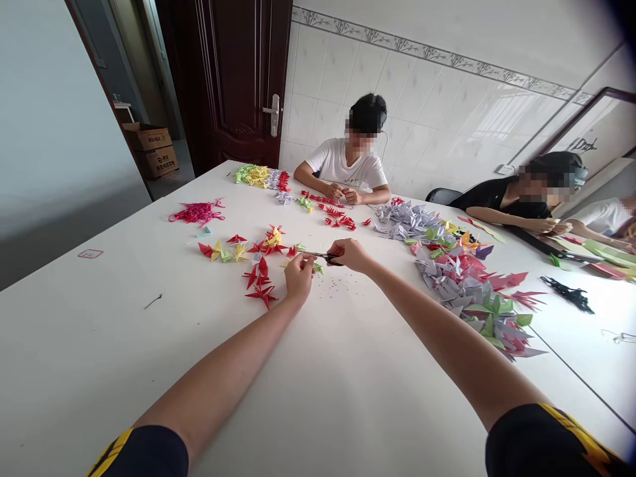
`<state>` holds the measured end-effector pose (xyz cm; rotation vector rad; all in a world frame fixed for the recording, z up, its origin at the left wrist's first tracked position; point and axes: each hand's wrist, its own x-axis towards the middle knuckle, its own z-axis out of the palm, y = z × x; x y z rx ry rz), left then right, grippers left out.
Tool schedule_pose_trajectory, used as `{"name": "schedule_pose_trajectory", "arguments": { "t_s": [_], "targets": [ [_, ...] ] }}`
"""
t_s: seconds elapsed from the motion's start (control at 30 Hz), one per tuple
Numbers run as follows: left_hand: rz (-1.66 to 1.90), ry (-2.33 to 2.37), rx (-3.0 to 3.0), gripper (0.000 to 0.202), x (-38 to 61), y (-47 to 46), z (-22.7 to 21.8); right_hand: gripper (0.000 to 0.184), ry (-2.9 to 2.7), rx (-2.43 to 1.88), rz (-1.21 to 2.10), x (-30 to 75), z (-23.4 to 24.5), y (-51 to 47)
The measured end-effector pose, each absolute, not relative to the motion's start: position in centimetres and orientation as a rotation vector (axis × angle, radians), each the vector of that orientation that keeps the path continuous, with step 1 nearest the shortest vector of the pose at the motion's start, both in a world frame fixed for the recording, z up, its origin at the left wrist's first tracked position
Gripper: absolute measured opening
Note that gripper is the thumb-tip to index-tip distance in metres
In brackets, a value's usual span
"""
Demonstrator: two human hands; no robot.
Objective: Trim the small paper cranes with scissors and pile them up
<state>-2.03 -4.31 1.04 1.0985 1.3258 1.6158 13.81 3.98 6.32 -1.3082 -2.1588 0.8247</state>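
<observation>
Both my arms reach out over the white table [318, 384]. My right hand [350, 254] is closed round the handles of small scissors [322, 256], whose blades point left. My left hand [299, 275] is pinched at the blade tips, on something too small to make out. A small green folded paper piece [318, 268] lies just below the scissors. Red, yellow and green origami cranes [256, 258] are scattered on the table to the left of my hands. Tiny dark scraps [338, 281] dot the table below my right hand.
A long heap of grey, red and green paper cranes [467, 285] runs along the right. Across the table a person in white [348, 169] folds paper; another in black [521, 199] sits at right. A pink string bundle [196, 213] and black string [569, 295] lie on the table.
</observation>
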Motion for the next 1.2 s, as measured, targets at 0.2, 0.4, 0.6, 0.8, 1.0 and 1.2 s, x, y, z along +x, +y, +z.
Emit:
{"name": "schedule_pose_trajectory", "arguments": {
  "t_s": [0.2,0.4,0.6,0.8,1.0,1.2],
  "targets": [
    [1.619,1.299,1.081,0.017,-1.9,-4.4,1.2,0.021,-1.932,-1.226,0.915,15.4,7.1,2.6],
    [1.69,1.282,0.981,0.023,-2.1,-4.4,1.4,0.027,-1.804,-1.24,0.836,19.6,7.3,-2.5],
    [1.53,1.058,1.086,0.044,-1.7,-4.6,1.8,0.023,-1.621,-1.384,0.818,21.2,4.9,-8.0],
    [1.43,1.066,1.153,0.047,-1.5,-4.5,1.5,0.02,-1.581,-1.355,0.883,20.8,3.0,-10.1],
    [1.411,1.042,1.14,0.036,-1.6,-4.0,1.0,0.014,-1.6,-1.353,0.75,21.4,1.3,-10.0],
    [1.402,1.065,1.193,0.043,-1.3,-4.0,1.1,0.016,-1.598,-1.341,0.725,22.0,0.5,-9.5]
  ]
}}
